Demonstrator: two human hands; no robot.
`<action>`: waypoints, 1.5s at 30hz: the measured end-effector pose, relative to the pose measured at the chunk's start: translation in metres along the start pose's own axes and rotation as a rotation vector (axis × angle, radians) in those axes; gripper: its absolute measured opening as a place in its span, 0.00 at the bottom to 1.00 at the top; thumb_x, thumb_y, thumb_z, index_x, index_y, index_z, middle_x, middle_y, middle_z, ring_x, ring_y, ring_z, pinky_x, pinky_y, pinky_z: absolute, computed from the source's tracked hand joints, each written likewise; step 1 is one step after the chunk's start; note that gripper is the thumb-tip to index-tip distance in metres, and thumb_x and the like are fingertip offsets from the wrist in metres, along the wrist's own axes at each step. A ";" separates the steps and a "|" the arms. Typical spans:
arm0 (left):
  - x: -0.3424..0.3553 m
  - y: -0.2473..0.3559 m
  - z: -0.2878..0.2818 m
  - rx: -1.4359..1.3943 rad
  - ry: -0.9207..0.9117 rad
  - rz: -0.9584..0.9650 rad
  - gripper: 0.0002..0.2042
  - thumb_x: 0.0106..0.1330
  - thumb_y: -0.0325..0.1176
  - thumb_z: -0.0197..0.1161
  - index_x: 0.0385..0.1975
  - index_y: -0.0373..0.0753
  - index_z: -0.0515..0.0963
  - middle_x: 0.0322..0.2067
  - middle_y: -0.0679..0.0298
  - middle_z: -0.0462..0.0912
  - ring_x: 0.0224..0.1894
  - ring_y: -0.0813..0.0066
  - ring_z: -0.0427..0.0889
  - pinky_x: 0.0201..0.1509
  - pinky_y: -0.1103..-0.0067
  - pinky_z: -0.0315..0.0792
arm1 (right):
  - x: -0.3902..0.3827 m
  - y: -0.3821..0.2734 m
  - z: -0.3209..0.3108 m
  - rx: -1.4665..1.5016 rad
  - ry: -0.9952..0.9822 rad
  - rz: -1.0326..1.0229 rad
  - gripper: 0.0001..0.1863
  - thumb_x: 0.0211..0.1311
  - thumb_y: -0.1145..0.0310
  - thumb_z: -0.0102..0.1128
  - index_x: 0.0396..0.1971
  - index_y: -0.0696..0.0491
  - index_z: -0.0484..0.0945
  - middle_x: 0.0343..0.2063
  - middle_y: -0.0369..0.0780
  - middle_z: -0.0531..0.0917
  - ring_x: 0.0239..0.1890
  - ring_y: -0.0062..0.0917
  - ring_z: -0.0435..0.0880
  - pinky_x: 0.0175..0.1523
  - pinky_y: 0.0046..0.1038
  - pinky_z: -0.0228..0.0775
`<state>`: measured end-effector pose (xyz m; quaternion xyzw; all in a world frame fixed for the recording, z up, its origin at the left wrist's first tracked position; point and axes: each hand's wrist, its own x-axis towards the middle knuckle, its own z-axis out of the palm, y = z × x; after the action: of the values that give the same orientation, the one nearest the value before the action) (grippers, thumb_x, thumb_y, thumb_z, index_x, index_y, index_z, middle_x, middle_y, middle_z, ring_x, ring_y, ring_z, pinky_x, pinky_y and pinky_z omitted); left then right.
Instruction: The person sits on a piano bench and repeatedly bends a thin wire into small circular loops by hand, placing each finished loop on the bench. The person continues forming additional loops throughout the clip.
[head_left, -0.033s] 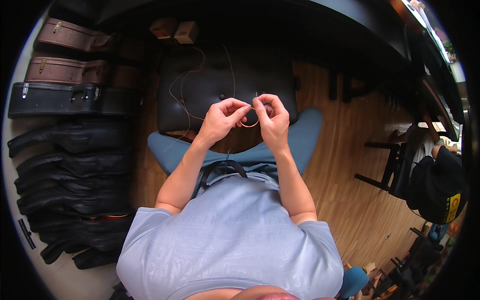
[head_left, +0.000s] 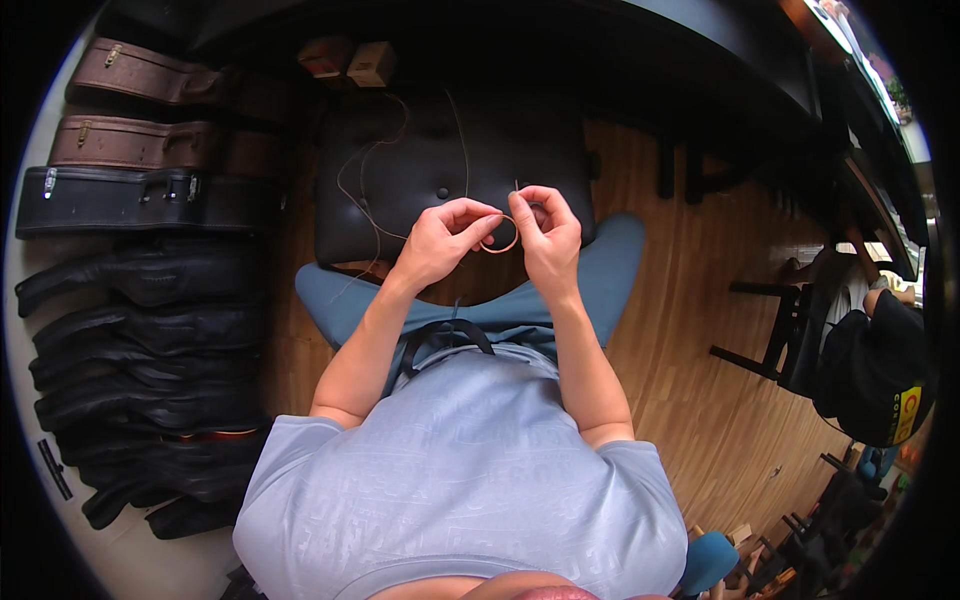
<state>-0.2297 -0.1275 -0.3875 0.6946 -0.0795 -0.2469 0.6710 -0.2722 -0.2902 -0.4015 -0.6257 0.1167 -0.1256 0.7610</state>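
Note:
My left hand (head_left: 440,240) pinches a thin, bronze-coloured coiled string (head_left: 500,250) between thumb and fingers. My right hand (head_left: 543,240) grips the same string near its upper part, a short end poking up above the thumb. Both hands are held just in front of a black padded leather seat (head_left: 390,150), over my blue-trousered legs. Loose thin strands (head_left: 365,200) trail across the seat to the left of my hands; where they join the coil I cannot make out.
Brown and black hard cases (head_left: 130,140) and several black soft cases (head_left: 140,360) line the left. Small boxes (head_left: 371,64) stand beyond the seat under a dark overhang (head_left: 560,50). At right are a black chair frame (head_left: 760,340) and dark draped items (head_left: 860,370) on the wooden floor (head_left: 660,400).
My right hand has risen very slightly with the coil, which sits a touch higher. My left hand has hardly moved.

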 end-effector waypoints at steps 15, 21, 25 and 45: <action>-0.025 -0.005 0.007 -0.086 0.024 0.092 0.09 0.71 0.33 0.65 0.44 0.35 0.81 0.30 0.67 0.83 0.28 0.86 0.79 0.31 0.87 0.72 | -0.032 -0.005 -0.026 0.057 -0.204 0.234 0.11 0.66 0.69 0.67 0.43 0.60 0.85 0.27 0.35 0.84 0.23 0.13 0.79 0.27 0.17 0.76; -0.057 0.001 0.018 -0.337 0.086 0.101 0.07 0.70 0.31 0.66 0.42 0.36 0.81 0.32 0.68 0.82 0.32 0.86 0.78 0.33 0.88 0.70 | -0.061 -0.009 -0.023 0.077 -0.255 0.173 0.12 0.67 0.69 0.67 0.43 0.62 0.85 0.27 0.37 0.84 0.24 0.16 0.82 0.29 0.21 0.81; -0.078 -0.011 0.016 -0.279 0.144 0.228 0.06 0.67 0.25 0.67 0.41 0.35 0.82 0.37 0.66 0.81 0.35 0.84 0.80 0.38 0.87 0.73 | -0.086 -0.015 -0.019 0.052 -0.279 0.160 0.12 0.67 0.69 0.66 0.44 0.62 0.84 0.27 0.38 0.84 0.24 0.17 0.82 0.29 0.22 0.81; -0.068 -0.005 0.002 0.742 0.431 1.011 0.14 0.58 0.21 0.68 0.45 0.35 0.83 0.43 0.60 0.83 0.44 0.64 0.83 0.46 0.72 0.80 | -0.063 -0.007 -0.004 -0.018 -0.100 0.217 0.11 0.66 0.70 0.67 0.43 0.62 0.85 0.25 0.37 0.84 0.22 0.16 0.82 0.27 0.20 0.79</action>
<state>-0.2906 -0.0994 -0.3768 0.7907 -0.3393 0.2865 0.4215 -0.3333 -0.2738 -0.3944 -0.6217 0.1466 -0.0103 0.7694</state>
